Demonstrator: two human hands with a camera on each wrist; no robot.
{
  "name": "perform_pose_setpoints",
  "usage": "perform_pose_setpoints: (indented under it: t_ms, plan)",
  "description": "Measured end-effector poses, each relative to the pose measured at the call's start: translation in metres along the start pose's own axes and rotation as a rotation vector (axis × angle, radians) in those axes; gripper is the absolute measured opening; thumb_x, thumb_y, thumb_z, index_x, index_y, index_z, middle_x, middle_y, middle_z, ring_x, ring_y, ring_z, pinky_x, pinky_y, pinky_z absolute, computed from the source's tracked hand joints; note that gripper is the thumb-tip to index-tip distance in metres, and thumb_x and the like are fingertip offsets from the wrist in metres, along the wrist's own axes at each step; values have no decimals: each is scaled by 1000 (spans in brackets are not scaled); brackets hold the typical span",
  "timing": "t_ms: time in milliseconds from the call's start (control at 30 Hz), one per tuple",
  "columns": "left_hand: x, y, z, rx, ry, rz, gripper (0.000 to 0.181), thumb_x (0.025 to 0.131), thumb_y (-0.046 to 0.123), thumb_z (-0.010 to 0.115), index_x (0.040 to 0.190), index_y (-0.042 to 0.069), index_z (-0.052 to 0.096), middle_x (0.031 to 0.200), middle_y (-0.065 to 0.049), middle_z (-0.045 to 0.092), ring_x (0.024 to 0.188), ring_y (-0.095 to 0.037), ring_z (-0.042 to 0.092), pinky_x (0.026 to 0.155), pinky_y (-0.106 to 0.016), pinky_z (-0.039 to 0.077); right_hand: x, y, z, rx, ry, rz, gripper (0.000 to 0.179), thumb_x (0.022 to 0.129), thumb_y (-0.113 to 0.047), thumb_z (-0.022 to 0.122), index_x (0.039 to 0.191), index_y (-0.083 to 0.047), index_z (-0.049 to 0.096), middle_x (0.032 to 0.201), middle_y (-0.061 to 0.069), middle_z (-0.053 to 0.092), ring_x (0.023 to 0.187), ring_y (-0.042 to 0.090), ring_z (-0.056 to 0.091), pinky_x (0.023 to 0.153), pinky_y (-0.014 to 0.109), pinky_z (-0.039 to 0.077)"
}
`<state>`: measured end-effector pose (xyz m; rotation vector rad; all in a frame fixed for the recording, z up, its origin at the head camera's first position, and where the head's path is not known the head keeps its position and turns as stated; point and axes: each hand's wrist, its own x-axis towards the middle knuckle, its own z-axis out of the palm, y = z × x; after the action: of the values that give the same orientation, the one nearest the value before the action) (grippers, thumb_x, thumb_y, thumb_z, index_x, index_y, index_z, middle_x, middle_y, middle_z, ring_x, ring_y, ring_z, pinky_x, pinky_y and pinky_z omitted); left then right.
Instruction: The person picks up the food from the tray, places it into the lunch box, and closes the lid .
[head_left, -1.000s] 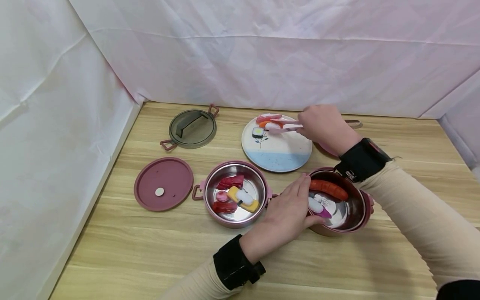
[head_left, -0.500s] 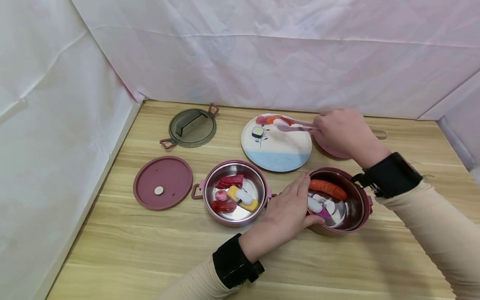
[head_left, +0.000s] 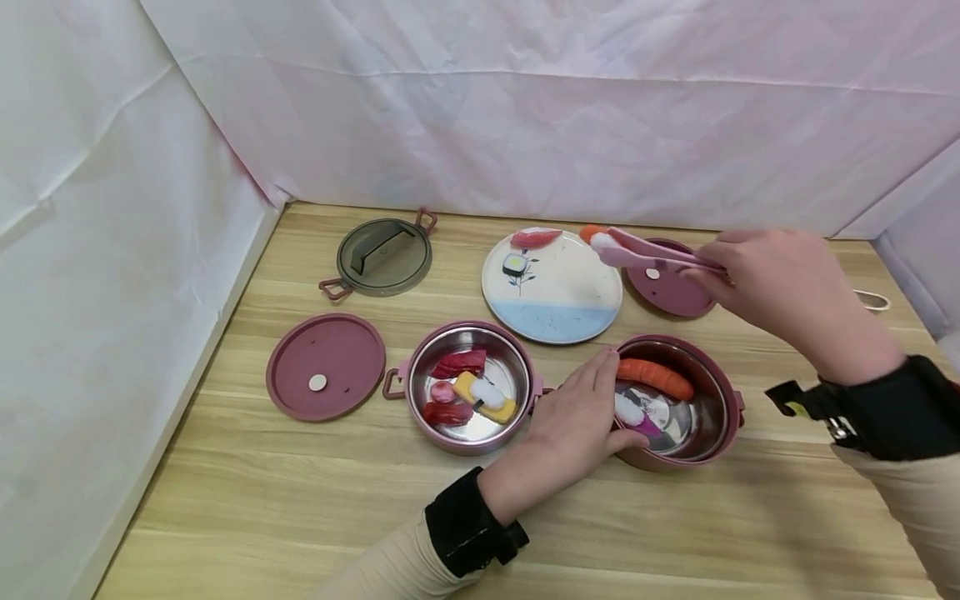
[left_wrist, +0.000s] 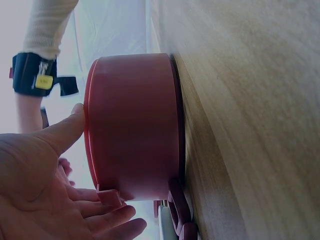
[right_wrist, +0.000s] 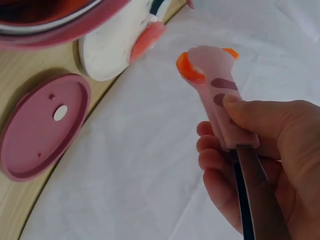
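Note:
My right hand [head_left: 795, 292] pinches pink-tipped tongs [right_wrist: 225, 115], raised above the far right of the table. Gripped in their tips is a toy sushi piece [right_wrist: 186, 66], orange on white. My left hand [head_left: 566, 425] lies along the left side of the right-hand maroon pot [left_wrist: 132, 125], fingers extended near its side handle and thumb at the rim. Inside that pot are a toy sausage [head_left: 656, 377] and a white-and-purple piece [head_left: 630, 410]. A plate [head_left: 555, 321] behind holds a pink-topped sushi piece [head_left: 536, 238] and a dark-edged sushi roll [head_left: 514, 264].
Left of my left hand stands a second pot [head_left: 468, 450] with red pieces, a pink one and a yellow-and-white one. Maroon discs [head_left: 326, 367] lie at far left and right of the plate. A glass lid [head_left: 385, 258] sits at back left. White cloth [head_left: 487, 125] walls the table.
My right hand has moved right and toward me with the tongs, lifting the orange sushi piece off the plate. My left hand has stayed at the pot.

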<state>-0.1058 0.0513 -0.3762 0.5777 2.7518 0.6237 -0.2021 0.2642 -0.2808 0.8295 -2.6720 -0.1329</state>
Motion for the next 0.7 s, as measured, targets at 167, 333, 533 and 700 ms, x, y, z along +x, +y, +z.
perform_pose_setpoints:
  t_ms: [167, 333, 533, 700]
  plan:
    - [-1, 0, 0, 6, 4, 3, 93, 87, 61, 63, 159, 17, 23, 165, 5, 27, 151, -10, 30, 111, -33, 46, -23, 0, -13, -12, -2, 38, 19, 78, -16, 82, 71, -13, 64, 58, -3, 47, 50, 12, 37, 46, 29, 25]
    - [-1, -1, -1, -5, 4, 2, 94, 87, 60, 64, 159, 17, 23, 165, 4, 26, 151, -10, 30, 111, -33, 46, -42, 0, -23, 8, -114, 97, 15, 76, -21, 84, 76, -14, 72, 57, -7, 52, 51, 9, 37, 45, 27, 28]
    - [0, -1, 0, -12, 5, 1, 94, 86, 61, 65, 159, 17, 23, 165, 4, 27, 151, -10, 30, 109, -35, 47, -64, 5, -26, 13, -219, 172, 13, 77, -25, 84, 77, -17, 74, 58, -10, 54, 52, 7, 37, 45, 26, 28]
    - [0, -1, 0, 10, 10, 6, 95, 86, 62, 64, 159, 17, 23, 165, 4, 28, 150, -10, 31, 110, -33, 47, -81, 6, -24, 15, -244, 150, 11, 78, -28, 83, 78, -20, 75, 57, -14, 48, 50, 1, 30, 46, 23, 26]
